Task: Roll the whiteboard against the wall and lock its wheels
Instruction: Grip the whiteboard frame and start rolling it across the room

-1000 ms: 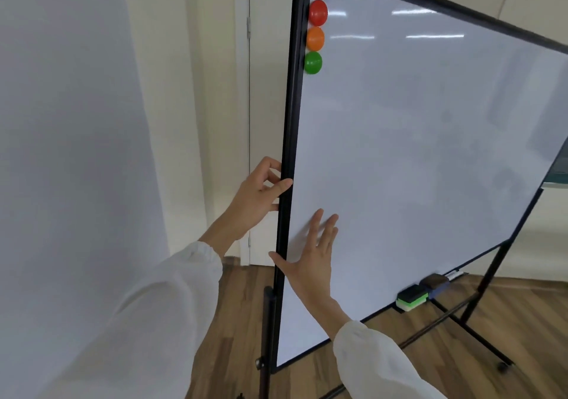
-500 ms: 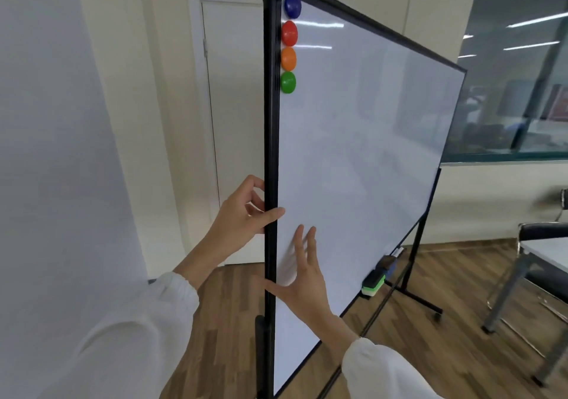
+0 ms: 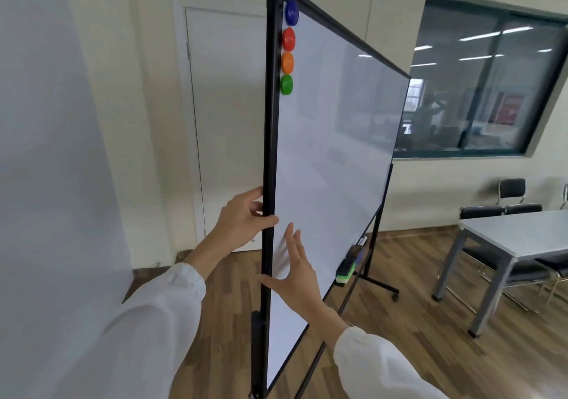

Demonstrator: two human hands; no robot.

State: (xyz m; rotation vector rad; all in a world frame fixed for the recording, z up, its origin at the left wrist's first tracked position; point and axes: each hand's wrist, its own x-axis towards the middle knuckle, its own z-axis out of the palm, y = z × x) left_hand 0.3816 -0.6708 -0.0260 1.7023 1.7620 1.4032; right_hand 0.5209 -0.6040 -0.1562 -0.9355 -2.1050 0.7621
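Note:
A black-framed whiteboard [image 3: 332, 158] on a wheeled stand stands edge-on in front of me, its writing side facing right. My left hand [image 3: 242, 217] grips the near vertical frame edge at mid height, thumb on the front. My right hand [image 3: 296, 271] lies flat on the board face just below, fingers spread. One far caster wheel [image 3: 395, 296] shows on the wood floor; the near wheels are hidden. The white wall [image 3: 52, 152] fills the left side, close behind the board's back.
Several coloured round magnets [image 3: 288, 48] stick near the board's top corner. An eraser [image 3: 345, 272] and markers sit on its tray. A closed door [image 3: 227, 121] is behind. A grey table [image 3: 519, 232] with black chairs [image 3: 511, 188] stands at right under a window.
The board has swung so I see it more edge-on, and the view has shifted right to reveal the window, table and chairs. Both hands keep their places on the board.

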